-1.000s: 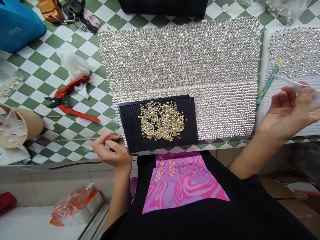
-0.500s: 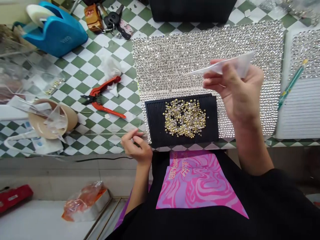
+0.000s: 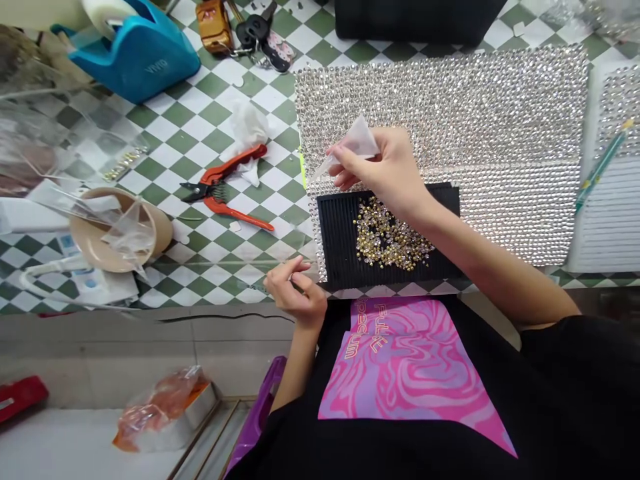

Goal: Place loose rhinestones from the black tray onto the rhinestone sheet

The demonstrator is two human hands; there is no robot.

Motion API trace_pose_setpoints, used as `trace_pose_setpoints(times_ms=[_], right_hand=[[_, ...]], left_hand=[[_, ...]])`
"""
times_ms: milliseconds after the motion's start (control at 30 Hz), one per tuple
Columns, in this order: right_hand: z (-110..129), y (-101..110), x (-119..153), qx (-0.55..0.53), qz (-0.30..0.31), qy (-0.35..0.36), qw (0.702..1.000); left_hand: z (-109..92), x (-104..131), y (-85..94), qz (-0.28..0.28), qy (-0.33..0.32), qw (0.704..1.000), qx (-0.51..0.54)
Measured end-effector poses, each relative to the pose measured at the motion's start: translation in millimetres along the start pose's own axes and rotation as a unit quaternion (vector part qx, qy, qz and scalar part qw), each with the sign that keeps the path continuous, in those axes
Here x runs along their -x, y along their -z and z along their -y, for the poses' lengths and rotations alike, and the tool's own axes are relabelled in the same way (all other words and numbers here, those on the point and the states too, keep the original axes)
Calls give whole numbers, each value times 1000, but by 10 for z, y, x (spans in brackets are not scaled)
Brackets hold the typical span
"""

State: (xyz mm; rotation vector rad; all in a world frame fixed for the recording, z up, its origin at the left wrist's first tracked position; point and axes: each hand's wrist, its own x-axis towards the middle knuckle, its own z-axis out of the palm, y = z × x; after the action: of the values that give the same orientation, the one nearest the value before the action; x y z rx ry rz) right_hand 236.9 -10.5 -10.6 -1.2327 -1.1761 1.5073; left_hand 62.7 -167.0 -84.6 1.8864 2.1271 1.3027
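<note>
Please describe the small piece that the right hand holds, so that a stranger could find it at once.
Start at the large rhinestone sheet on the checked table. At its left edge, above the black ridged tray of gold beads, the right hand pinches a small translucent plastic piece. Unlike the glittering stones around it, it is plain, pale and folded.

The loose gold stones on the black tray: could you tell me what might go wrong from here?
1. The right hand holds a clear strip just above the gold stones; a brush could scatter them off the black tray.
2. The tray sits at the table edge, so spilled stones may drop to the floor.
</note>
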Motion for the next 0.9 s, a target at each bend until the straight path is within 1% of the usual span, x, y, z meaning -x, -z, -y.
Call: trace_pose_setpoints(times_ms=[100,367,533,667,900], right_hand=[[-27,-23,-13,17,-10,1,1000],[-64,-38,-19,22,-16,-7,1000],[-55,-55,-13,8,-16,-4,1000],[-51,-58,-12,19,-21,-15,999],[-72,-48,-19,31,-15,-11,999]], left_hand=[[-6,2,2,-5,-7,1000,6],[-7,4,13,10,17,1000,1],[-1,9,12,8,10,1000,1],[-1,10,10,1,-3,1000,7],[-11,5,9,-4,-14,1000,15]])
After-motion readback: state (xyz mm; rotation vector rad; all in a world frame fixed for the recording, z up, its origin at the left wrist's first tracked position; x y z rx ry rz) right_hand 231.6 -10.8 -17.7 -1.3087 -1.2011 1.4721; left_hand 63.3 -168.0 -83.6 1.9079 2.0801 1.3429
